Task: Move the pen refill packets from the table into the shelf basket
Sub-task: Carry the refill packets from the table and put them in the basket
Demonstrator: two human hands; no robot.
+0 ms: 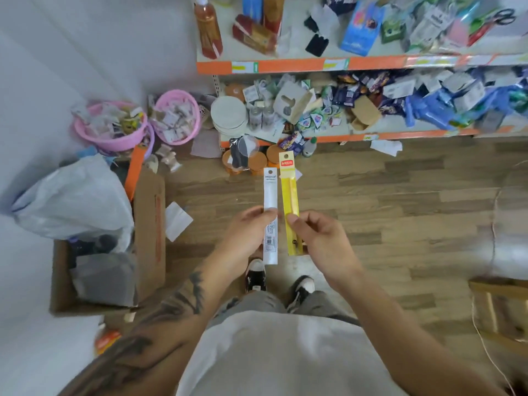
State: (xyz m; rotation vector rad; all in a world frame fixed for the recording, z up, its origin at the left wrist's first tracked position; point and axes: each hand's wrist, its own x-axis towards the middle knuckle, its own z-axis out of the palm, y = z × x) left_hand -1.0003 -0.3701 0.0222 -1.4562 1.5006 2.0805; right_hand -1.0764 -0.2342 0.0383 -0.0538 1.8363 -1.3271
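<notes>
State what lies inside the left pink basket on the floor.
The left pink basket holds a heap of small white and clear packets, with something yellowish among them. Whatever sits beneath the heap is covered.

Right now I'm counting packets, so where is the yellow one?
In the head view the yellow refill packet is near centre, pinched by the right hand, upright beside the white refill packet held by the left hand.

Grey shirt (285,355); grey trousers (257,302); black-and-white shoes (255,277); tattooed left forearm (160,318).
</notes>
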